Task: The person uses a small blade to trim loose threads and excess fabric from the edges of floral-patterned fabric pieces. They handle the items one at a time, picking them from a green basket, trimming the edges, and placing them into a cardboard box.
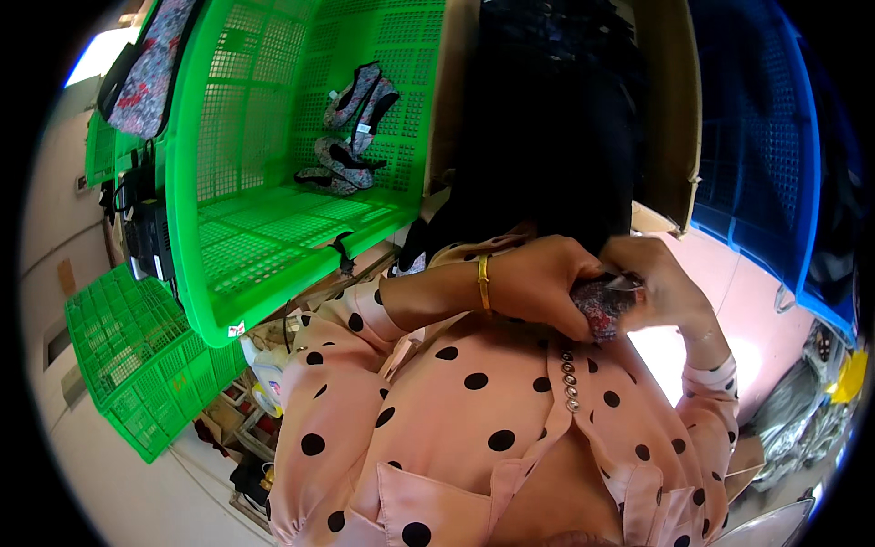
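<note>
Grey-red patterned fabric piece (598, 310), pinched two-handed.
Left hand (545, 278) and right hand (670, 284) grip opposite sides; long axis unclear.

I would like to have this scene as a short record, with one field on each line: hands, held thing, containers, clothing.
Left hand: grips a patterned piece; hand has a yellow bangle at its wrist
Right hand: fingers at the same piece, opposite side; hand
Held thing: small, greyish with red, partly covered by fingers
Green basket: on the left, with several patterned strips inside
Cardboard box: centre, black material before it
Blue basket: on the right
Clothing: pink polka-dot shirt
</note>
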The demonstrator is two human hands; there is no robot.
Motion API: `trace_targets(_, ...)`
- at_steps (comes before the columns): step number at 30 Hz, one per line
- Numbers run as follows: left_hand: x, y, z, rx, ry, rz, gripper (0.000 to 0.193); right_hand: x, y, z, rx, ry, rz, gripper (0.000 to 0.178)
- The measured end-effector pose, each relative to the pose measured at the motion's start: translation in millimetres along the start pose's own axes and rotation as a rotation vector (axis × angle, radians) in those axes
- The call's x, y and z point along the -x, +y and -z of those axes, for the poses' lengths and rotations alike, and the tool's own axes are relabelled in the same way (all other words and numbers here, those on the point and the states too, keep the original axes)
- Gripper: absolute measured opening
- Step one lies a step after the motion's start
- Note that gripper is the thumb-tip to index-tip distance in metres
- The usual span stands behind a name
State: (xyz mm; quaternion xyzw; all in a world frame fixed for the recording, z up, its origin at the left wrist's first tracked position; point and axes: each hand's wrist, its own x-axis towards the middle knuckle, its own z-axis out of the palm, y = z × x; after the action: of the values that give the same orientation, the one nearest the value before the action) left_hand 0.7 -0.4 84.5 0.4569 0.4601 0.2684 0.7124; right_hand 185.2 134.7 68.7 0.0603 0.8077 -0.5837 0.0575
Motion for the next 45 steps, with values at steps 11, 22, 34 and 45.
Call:
trace_targets(11, -7, -17, 5, 0.007, 0.026, 0.005, 0.029, 19, -32, -34, -0.801, 0.070, -0.662, 0.023)
trace_targets(22, -48, -10, 64, -0.300, 0.417, -0.237, 0.026, -50, 8, 11, -0.701, 0.555, -0.514, 0.009)
trace_targets(34, -89, -48, 106, -0.740, 0.774, -0.534, 0.023, -82, 42, 57, 0.503, 0.441, -0.096, 0.035)
trace_targets(45, -58, -23, 109, -0.641, 0.451, -0.529, 0.032, -55, 34, 44, 0.305, 0.415, -0.007, 0.035)
